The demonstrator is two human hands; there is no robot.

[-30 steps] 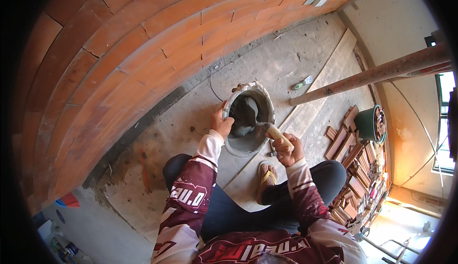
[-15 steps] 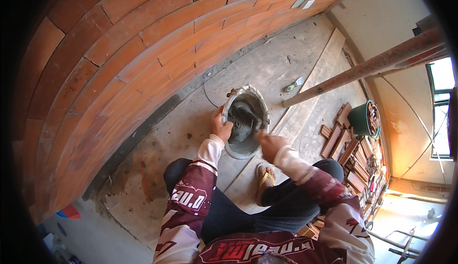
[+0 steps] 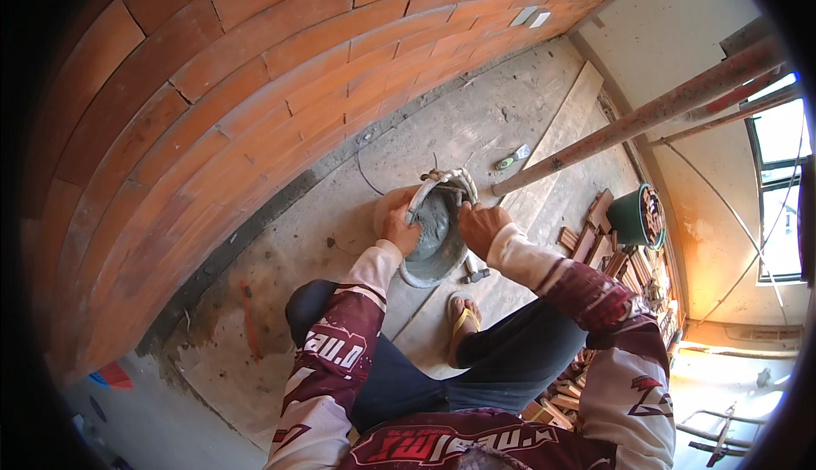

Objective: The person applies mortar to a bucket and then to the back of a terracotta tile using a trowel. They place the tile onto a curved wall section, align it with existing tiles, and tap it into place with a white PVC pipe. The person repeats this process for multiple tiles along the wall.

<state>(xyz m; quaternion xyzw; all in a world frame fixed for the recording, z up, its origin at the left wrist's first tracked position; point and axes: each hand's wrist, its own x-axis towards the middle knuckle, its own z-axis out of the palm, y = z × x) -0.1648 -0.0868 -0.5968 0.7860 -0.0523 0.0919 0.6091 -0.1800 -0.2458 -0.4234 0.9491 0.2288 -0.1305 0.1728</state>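
A grey, mortar-crusted bucket (image 3: 435, 274) stands on the floor in front of me, its mouth tipped toward me. Wet grey mortar (image 3: 434, 219) lies inside it. My left hand (image 3: 399, 229) is closed over the bucket's left rim. At the right rim is my right hand (image 3: 483, 230), its fingers curled and closed. What it grips is mostly hidden; I cannot tell a tool handle from the rim itself. A small hammer-like metal tool (image 3: 476, 275) shows by the bucket's lower right side, partly hidden.
An orange brick wall (image 3: 255, 79) rises on the left. A green-handled scraper (image 3: 512, 157) lies beyond the bucket, near a slanting metal pole (image 3: 629, 126) and a long board (image 3: 557, 138). At right are stacked bricks (image 3: 612, 240) and a green bucket (image 3: 627, 218). My sandalled foot (image 3: 464, 317) is close by.
My right hand, blurred by motion before, has moved up along the bucket's right rim and looks steadier. The mortar inside has shifted. The hammer-like tool beside the bucket now shows.
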